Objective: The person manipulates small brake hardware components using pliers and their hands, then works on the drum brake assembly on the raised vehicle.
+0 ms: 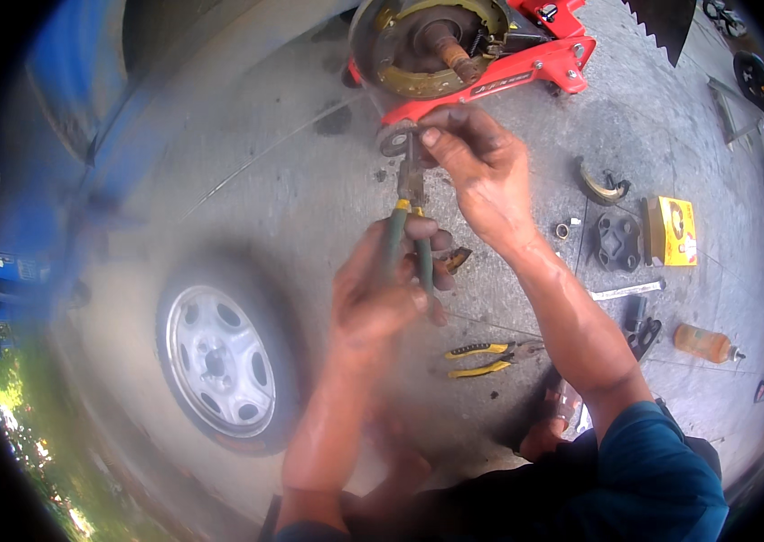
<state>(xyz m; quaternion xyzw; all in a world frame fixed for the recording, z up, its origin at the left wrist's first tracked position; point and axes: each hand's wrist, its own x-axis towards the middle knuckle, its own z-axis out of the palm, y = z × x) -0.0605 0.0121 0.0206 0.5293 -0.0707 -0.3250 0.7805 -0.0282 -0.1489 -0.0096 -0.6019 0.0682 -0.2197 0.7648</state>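
Note:
My left hand (377,280) is wrapped around the handles of green-and-yellow pliers (411,185), whose jaws point away from me. At the jaw tips is a small dark round metal part (395,140) with a lighter centre. Thumb and fingers of my right hand (481,167) pinch at that part's right side; exactly what lies between the fingertips is partly hidden. Just beyond both hands, a drum brake assembly (400,81) shows its curved brake shoes, springs and a rusty spindle (447,52). A small brownish piece (457,260) shows beside my left fingers; whether they touch it, I cannot tell.
A red floor jack (544,68) sits beneath the brake. A wheel (224,361) lies at left. To the right are yellow-black pliers (481,359), a brake shoe (603,183), a dark hub-shaped part (618,240), a yellow box (674,231) and a bottle (705,343).

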